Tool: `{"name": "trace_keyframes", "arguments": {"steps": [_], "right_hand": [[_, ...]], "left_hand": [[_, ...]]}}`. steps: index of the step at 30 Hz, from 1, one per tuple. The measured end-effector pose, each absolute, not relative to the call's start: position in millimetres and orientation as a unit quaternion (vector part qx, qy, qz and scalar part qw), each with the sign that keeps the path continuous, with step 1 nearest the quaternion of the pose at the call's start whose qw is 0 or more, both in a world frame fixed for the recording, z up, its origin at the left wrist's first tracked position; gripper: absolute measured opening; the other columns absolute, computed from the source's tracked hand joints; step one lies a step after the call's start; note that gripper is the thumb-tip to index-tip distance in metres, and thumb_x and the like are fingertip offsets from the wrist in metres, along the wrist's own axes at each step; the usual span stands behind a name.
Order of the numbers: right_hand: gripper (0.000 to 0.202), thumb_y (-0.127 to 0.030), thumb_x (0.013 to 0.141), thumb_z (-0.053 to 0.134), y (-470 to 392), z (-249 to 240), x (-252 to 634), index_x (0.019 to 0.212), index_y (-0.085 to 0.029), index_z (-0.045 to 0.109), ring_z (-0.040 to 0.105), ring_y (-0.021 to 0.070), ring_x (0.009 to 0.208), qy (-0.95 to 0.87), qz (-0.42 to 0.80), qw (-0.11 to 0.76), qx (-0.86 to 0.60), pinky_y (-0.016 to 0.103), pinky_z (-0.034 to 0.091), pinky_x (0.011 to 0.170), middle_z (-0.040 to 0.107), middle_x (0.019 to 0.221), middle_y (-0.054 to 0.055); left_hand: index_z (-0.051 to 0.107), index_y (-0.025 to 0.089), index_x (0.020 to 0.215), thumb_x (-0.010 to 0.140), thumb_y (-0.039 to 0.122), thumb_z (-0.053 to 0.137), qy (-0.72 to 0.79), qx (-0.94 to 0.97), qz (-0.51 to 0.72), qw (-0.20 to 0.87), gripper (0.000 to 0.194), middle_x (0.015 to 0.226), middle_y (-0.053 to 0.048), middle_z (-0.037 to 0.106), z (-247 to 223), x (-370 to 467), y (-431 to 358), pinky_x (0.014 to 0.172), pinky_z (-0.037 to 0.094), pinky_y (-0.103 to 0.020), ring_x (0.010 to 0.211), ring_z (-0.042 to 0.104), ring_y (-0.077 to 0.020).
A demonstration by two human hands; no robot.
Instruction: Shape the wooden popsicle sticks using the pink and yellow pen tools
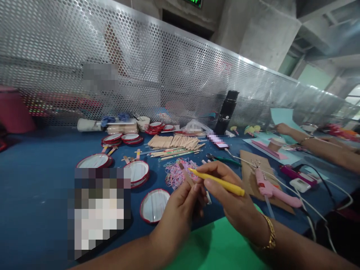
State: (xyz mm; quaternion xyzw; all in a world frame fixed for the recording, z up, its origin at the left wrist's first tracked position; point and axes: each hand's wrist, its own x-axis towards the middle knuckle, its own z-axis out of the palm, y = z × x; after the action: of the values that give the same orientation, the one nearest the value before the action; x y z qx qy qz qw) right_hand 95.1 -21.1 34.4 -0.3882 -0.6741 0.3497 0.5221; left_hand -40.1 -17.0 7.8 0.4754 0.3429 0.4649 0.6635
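My left hand (184,204) pinches a flat wooden craft stick (187,175) that slants up and away, its far end darker. In my right hand (229,191) is a yellow marker (222,181), its tip at or just above the stick; I cannot tell whether they touch. Just beyond the fingers lies a tangled heap of pastel rubber bands (174,173). Left of my left hand is a round red-rimmed drum (154,206), with a similar drum (137,172) farther back. Green paper (216,247) spreads under my wrists.
Piled craft sticks (173,142) lie behind the bands. Right are a pink glue gun (270,185) on cardboard (249,161), white cables and green-handled pliers (223,159). A black bottle (226,112) stands near the perforated metal screen (180,75). Another person's arm (323,146) reaches in from the right.
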Motion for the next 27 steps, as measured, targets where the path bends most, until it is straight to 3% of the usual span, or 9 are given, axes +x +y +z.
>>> {"name": "trace_keyframes", "arguments": {"steps": [3, 8, 16, 27], "right_hand": [[0.015, -0.031, 0.091, 0.057, -18.3, 28.6, 94.5, 0.104, -0.024, 0.062, 0.059, 0.012, 0.063, -0.662, 0.368, 0.528, -0.383, 0.024, 0.052, 0.054, 0.063, 0.087, 0.001], [0.01, -0.028, 0.091, 0.056, -16.8, 26.9, 96.7, 0.093, -0.022, 0.063, 0.062, 0.0158, 0.075, -0.688, 0.261, 0.528, -0.425, 0.028, 0.052, 0.066, 0.064, 0.084, 0.002], [0.005, -0.023, 0.087, 0.06, -15.0, 26.9, 96.6, 0.09, -0.023, 0.064, 0.06, 0.0169, 0.078, -0.715, 0.159, 0.525, -0.434, 0.033, 0.048, 0.075, 0.064, 0.084, 0.001], [0.009, -0.022, 0.088, 0.057, -15.0, 25.3, 98.0, 0.08, -0.021, 0.059, 0.055, 0.0136, 0.07, -0.71, 0.155, 0.543, -0.42, 0.028, 0.045, 0.063, 0.057, 0.078, 0.0]], "left_hand": [[0.059, 0.018, 0.082, 0.082, 0.061, 0.06, 0.345, 0.474, 0.465, 0.664, 0.043, 0.063, 0.004, 0.052, 8.8, -39.3, -17.6, 0.049, 0.03, -0.023, 0.051, 0.043, -0.0085], [0.057, 0.018, 0.074, 0.082, 0.058, 0.061, 0.352, 0.484, 0.464, 0.652, 0.041, 0.06, 0.004, 0.05, 13.6, -39.7, -18.6, 0.05, 0.03, -0.024, 0.052, 0.042, -0.0091], [0.058, 0.018, 0.079, 0.08, 0.062, 0.062, 0.349, 0.486, 0.457, 0.658, 0.044, 0.061, 0.005, 0.049, 10.3, -41.2, -17.2, 0.05, 0.029, -0.024, 0.053, 0.041, -0.0091], [0.055, 0.018, 0.075, 0.078, 0.067, 0.059, 0.353, 0.486, 0.456, 0.656, 0.049, 0.059, 0.005, 0.048, 6.8, -37.7, -16.8, 0.048, 0.029, -0.023, 0.051, 0.04, -0.0091]]}}
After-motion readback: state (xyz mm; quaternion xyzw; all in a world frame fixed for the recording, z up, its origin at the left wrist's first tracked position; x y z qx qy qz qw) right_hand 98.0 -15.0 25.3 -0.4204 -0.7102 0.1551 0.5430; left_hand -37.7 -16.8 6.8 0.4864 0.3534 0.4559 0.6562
